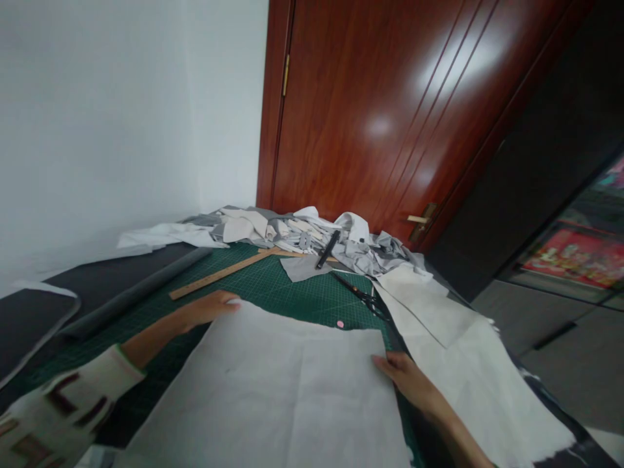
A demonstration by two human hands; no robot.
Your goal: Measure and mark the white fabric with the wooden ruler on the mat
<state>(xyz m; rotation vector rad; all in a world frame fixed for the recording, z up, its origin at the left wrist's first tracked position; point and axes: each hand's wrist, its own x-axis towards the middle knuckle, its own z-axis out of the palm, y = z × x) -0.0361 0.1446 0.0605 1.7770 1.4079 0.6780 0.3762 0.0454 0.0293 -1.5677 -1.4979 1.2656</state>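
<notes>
Hands well apart: left hand [207, 309] at the far corner of a white fabric sheet [258, 390], right hand [407, 380] on its edge.

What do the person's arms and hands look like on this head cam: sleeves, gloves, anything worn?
The left hand and right hand are bare, with no gloves. The left arm has a cream sleeve with dark maroon and brown rectangular marks. No sleeve shows on the right arm within the frame.
</notes>
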